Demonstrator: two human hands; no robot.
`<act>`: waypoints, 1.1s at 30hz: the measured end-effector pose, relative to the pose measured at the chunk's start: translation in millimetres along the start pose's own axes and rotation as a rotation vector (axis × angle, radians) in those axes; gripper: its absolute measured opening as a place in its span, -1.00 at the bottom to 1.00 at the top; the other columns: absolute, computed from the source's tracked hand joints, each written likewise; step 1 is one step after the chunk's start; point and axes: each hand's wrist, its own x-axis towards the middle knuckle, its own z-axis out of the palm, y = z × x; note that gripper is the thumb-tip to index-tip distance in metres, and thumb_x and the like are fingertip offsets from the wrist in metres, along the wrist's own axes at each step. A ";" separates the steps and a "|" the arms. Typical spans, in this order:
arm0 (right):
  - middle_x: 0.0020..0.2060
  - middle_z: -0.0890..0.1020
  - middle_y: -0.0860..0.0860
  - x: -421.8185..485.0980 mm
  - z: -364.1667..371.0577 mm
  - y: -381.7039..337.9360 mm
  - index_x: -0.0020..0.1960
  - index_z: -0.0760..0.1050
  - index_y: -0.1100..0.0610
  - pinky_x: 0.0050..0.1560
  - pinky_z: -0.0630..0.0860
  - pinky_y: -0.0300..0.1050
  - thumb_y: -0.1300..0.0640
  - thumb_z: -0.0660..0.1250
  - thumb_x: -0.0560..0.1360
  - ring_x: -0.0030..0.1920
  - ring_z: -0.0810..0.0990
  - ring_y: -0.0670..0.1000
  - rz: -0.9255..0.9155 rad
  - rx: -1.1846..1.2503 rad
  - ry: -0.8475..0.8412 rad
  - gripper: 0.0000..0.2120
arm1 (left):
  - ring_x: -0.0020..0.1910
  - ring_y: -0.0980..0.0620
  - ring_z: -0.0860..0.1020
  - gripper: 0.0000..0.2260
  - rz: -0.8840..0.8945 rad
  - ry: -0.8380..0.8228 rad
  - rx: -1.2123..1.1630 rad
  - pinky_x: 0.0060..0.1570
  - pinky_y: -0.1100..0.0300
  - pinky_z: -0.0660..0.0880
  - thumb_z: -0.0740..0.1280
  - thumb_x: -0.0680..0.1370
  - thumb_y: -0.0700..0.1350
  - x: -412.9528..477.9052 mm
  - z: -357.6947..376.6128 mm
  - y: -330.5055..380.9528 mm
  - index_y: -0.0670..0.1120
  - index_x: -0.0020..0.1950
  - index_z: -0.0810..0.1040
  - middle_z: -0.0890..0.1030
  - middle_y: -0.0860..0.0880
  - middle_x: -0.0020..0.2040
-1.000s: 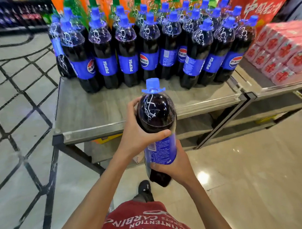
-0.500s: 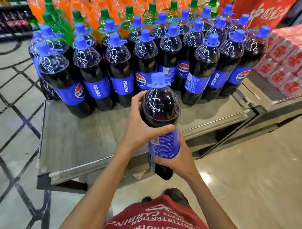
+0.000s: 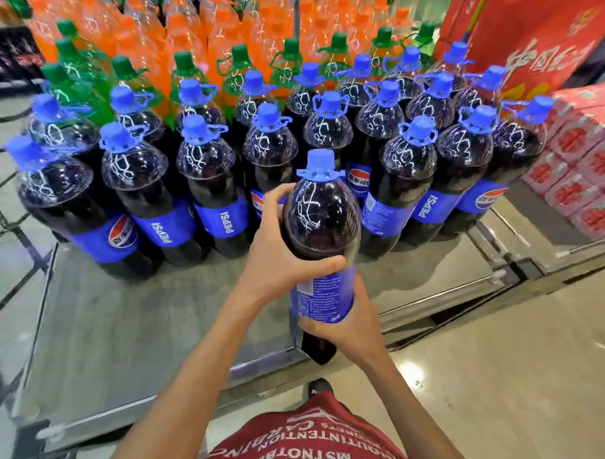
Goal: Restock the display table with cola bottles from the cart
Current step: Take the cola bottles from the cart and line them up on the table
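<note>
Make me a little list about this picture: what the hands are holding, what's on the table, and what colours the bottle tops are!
held thing: cola bottle, blue cap, upright, at the table's front edge
left hand: grips the bottle's shoulder
right hand: grips it low, around the label's bottom
table: grey top
on the table: standing cola bottles, blue caps, in rows
behind them: green-capped bottles, then orange bottles
right side: red packs, stacked

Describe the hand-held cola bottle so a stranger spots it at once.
Find the grey display table with its block of blue-capped cola bottles. In front of that block one bottle is gripped by the left hand and right hand; the rest stand untouched.
</note>
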 end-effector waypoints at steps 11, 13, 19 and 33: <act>0.04 0.66 -0.14 67.7 -18.6 21.8 0.16 0.42 -0.12 0.08 0.61 0.09 -0.07 0.72 0.07 0.03 0.66 -0.11 -0.006 -0.010 0.006 -0.24 | 0.29 0.17 0.52 -0.04 0.000 -0.048 0.032 0.32 0.22 0.42 0.70 0.16 -0.18 48.6 22.1 -17.9 0.05 0.41 0.23 0.50 0.24 0.26; 0.02 0.66 -0.14 76.8 -19.1 27.7 0.13 0.39 -0.16 0.08 0.62 0.11 -0.07 0.72 0.06 0.02 0.66 -0.09 -0.006 -0.007 0.013 -0.24 | 0.29 0.18 0.52 -0.02 -0.009 -0.074 0.058 0.33 0.22 0.42 0.71 0.15 -0.18 52.2 23.9 -21.6 0.12 0.40 0.21 0.49 0.19 0.26; 0.02 0.66 -0.23 99.0 -17.9 34.3 0.10 0.36 -0.26 0.09 0.62 0.01 0.02 0.73 0.06 0.02 0.67 -0.15 -0.027 0.013 0.056 -0.23 | 0.37 0.10 0.45 0.01 0.032 -0.159 0.125 0.40 0.17 0.39 0.72 0.17 -0.25 63.4 27.0 -26.0 0.10 0.42 0.17 0.43 0.07 0.32; 0.16 0.56 -0.13 114.7 -10.6 46.3 0.26 0.38 -0.09 0.08 0.61 0.13 -0.18 0.69 0.05 0.13 0.60 -0.06 0.004 -0.099 0.166 -0.13 | 0.31 0.23 0.46 0.03 0.008 -0.226 0.328 0.35 0.00 0.44 0.71 0.18 0.03 77.9 24.5 -20.1 0.29 0.42 0.08 0.37 0.41 0.28</act>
